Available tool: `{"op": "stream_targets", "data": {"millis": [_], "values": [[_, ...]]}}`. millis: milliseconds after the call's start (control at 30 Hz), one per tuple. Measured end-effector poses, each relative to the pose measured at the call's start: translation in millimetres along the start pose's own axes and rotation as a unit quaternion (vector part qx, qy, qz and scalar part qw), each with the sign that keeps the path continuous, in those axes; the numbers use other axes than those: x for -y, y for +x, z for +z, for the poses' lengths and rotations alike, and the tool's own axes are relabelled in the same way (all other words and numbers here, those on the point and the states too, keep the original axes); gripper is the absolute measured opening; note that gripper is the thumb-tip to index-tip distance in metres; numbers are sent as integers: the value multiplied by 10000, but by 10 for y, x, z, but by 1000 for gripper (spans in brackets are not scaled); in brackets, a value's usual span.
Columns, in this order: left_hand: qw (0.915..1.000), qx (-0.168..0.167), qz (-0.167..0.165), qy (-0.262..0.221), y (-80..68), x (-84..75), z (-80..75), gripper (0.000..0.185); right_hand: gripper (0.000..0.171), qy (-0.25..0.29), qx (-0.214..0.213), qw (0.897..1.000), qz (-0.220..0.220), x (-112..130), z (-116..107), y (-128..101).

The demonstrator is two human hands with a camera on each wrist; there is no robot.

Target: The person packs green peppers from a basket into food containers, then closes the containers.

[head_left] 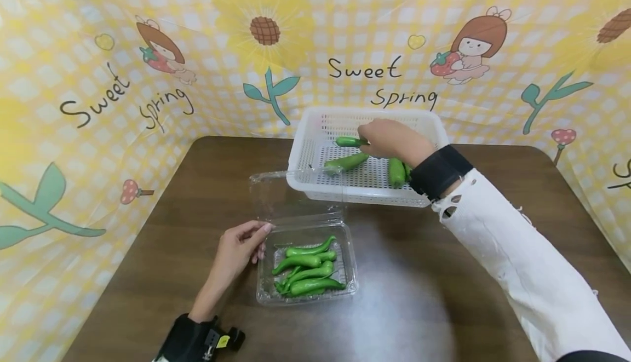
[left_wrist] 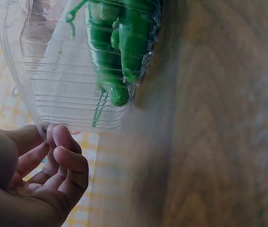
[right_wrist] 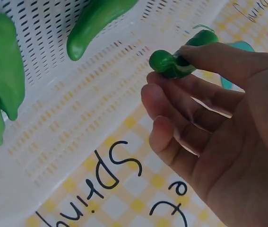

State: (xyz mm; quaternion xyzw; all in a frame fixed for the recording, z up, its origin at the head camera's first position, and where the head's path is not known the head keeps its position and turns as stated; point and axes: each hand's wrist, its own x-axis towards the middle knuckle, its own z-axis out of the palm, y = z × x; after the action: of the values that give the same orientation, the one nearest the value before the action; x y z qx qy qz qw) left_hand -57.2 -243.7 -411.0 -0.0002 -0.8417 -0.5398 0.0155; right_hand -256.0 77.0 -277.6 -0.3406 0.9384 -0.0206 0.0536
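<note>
Yellow checked cloth printed with sunflowers and "Sweet Spring" walls in a dark wooden tabletop [head_left: 419,296]. At twelve o'clock on it sits a white perforated basket [head_left: 315,132], and over its inside the right hand [head_left: 391,140] pinches a green pepper [head_left: 349,142] between thumb and fingertips, the grip clamped on one end. The pepper's long axis runs toward nine o'clock, its free end away from the palm. It looks small, smooth and glossy. Other peppers [head_left: 347,162] lie on the basket floor just below. The left hand [head_left: 239,252], fingers loosely curled and holding nothing, rests against the nine o'clock edge of a clear plastic clamshell box [head_left: 347,285] holding more peppers, nearer six o'clock.
</note>
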Motion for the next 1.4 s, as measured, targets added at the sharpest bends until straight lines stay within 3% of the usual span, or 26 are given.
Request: {"op": "stream_targets", "data": {"millis": [233, 533, 733, 1067, 1400], "values": [[9999, -26, -62, 81, -48, -9, -19, 23, 19, 215, -194, 9995, 142, 80, -41, -241], [9999, 78, -28, 114, -107, -352, -16, 21, 16, 280, -570, 9978, 170, 182, -75, -673], [9999, 61, -70, 99, -121, -399, -18, 21, 14, 383, -701, 9967, 175, 278, -101, -935], [9999, 87, -69, 46, -116, -369, -27, 22, 12, 308, -846, 9958, -181, 523, -86, -1188], [9998, 91, -180, 0, -122, -368, -28, 23, 17, -89, -871, 9900, -1109, 883, 213, -1124]]}}
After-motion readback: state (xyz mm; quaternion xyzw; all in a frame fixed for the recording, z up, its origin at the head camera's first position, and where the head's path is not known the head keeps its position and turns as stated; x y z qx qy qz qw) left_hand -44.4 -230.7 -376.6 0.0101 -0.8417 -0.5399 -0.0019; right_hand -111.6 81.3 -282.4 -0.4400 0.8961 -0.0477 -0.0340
